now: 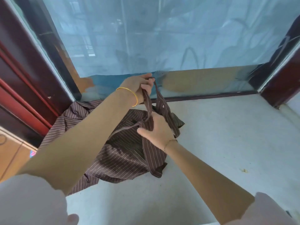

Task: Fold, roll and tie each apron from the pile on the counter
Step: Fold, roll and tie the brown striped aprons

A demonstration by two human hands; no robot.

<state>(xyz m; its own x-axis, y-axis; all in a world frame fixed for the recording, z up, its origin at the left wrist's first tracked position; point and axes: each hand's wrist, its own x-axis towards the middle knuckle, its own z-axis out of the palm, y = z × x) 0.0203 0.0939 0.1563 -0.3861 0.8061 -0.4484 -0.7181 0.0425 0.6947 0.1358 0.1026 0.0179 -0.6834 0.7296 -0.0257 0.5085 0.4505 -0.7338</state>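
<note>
Holding a strap [160, 101] up off the heap, the left hand [138, 87] has its fingers curled tight round the top of the loop. Below those fingers, the right hand [156, 129] clasps the strap's two runs together where they meet the cloth. The striped apron [123, 153] lies crumpled beneath and behind the right fingers on the pale counter [227, 143], its far edge bunched toward the window corner. The fabric looks thin, light and limp, perhaps a little slick, so it will likely sag and slide rather than keep a crease. A better hold is probably the top hem corners just under the right fingers, letting the body hang flat.
</note>
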